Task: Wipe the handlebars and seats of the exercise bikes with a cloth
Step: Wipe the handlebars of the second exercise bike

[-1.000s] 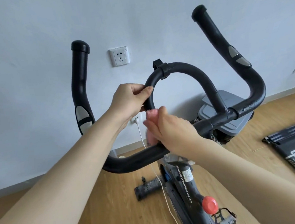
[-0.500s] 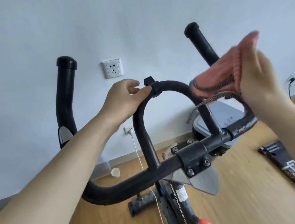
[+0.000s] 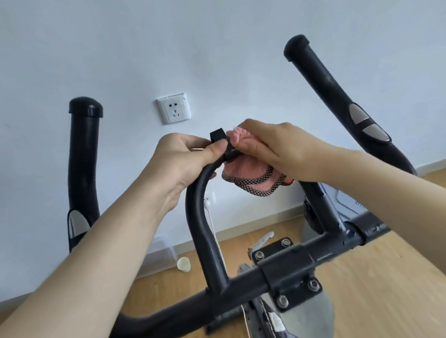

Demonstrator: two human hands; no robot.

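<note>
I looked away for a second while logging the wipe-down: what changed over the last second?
The right hand lifted the pink cloth off the loop's lower left side, swung it up to the right, then brought it down onto the top of the centre loop. The left hand slid up the loop and keeps its grip beside the clip.

Handlebar: black, matt w/ slight sheen, smooth; grips w/ silver metal-look insets. Clamp: dark metal, bright bolts. Cloth: pink, knit-textured, dark woven edging. Floor: light wood, smooth. Socket: glossy white plastic.
</note>
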